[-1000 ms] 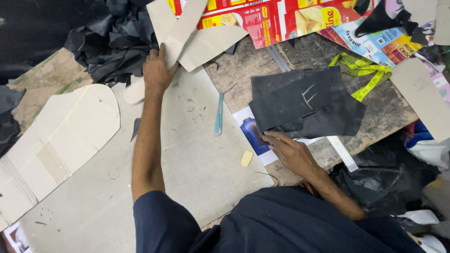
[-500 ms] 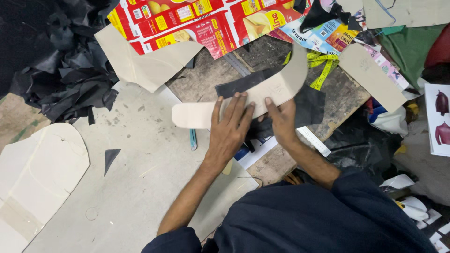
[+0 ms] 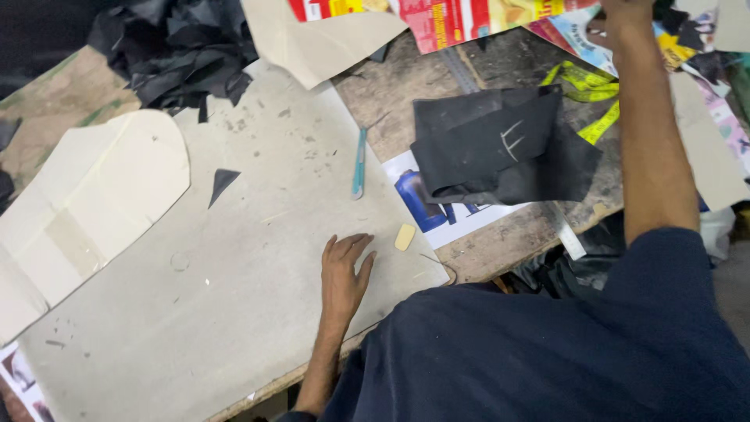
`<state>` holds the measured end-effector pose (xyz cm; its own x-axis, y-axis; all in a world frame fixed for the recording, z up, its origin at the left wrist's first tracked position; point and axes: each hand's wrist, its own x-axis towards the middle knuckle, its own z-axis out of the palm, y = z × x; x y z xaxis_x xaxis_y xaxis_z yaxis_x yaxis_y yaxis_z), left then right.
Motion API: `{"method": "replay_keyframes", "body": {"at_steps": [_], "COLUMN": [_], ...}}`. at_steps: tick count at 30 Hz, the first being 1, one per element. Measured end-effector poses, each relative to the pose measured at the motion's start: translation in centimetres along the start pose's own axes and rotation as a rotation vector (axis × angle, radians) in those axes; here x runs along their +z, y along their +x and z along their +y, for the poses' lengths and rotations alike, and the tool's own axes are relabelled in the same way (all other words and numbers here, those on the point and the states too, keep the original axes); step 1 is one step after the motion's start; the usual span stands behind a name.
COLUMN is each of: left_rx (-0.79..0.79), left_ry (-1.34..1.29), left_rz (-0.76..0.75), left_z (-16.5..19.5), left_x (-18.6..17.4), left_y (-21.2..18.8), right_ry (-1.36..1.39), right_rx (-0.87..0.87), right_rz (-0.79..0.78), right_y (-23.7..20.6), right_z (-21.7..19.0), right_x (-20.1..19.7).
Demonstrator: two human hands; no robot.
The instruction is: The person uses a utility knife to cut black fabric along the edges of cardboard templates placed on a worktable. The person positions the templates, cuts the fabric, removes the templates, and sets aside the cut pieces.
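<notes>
The left hand lay flat, fingers apart, gripping nothing, on the dusty grey board, just beside a small cream chip. The right hand reached to the top edge among glossy printed sheets; its grip could not be told. Between them sat the matte black cut piece, chalk-marked, near a teal knife and a pale cardboard pattern.

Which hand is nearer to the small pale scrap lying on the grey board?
Left. The left hand lies flat on the grey board, just left of the pale scrap. The right hand is far off, reaching up to the top edge of the view.
</notes>
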<state>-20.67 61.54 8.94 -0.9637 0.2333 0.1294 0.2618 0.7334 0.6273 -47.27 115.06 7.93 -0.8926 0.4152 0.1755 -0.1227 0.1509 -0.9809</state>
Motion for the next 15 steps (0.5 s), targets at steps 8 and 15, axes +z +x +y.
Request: {"method": "replay_keyframes", "body": {"at_steps": [8,15], "left_rx": [-0.437,-0.503], "left_ry": [0.261,0.507], "left_rz": [0.316,0.213], "left_z": [-2.5,-5.2], "left_x": [3.7,7.8], "left_y": [-11.8,-15.1], "right_ry": [-0.766,-0.704], "right_rx": [-0.686,-0.636], "right_rz": [-0.579,-0.406], "right_y": [-27.3,-25.9], "right_z": [-0.1,5.9], "right_x": [12.5,13.6]}}
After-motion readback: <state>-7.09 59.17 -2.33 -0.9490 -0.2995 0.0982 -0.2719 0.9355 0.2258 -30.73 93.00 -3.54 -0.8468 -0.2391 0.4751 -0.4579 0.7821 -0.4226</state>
